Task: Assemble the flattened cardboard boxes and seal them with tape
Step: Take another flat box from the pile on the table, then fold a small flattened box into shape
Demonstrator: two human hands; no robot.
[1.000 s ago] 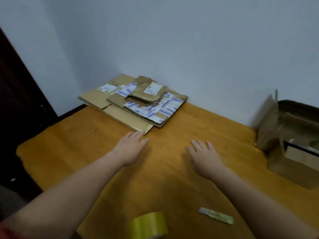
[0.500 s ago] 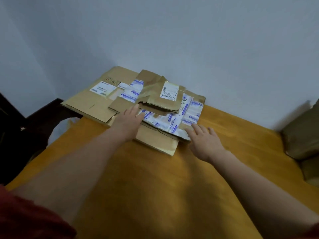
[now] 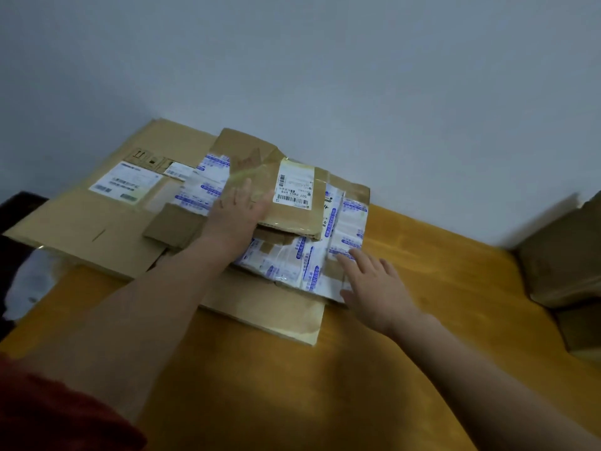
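Observation:
A stack of flattened cardboard boxes lies at the far side of the wooden table (image 3: 406,320), against the wall. The top one is a small brown flattened box (image 3: 286,219) with a white barcode label. Under it lies a flattened box covered in white-and-blue tape (image 3: 302,265). The biggest flat box (image 3: 84,222) is at the bottom and reaches left. My left hand (image 3: 239,216) lies flat with straight fingers on the left part of the small top box. My right hand (image 3: 374,288) touches the front right corner of the taped box, fingers spread.
An upright brown cardboard box (image 3: 566,255) stands at the right edge of the table. A pale wall rises right behind the stack. The table's left edge drops to a dark floor with a white bag (image 3: 29,281).
Both hands moved forward from the bare table onto the stack; the left now rests on the top box. The view moved closer, and the tape roll left the frame.

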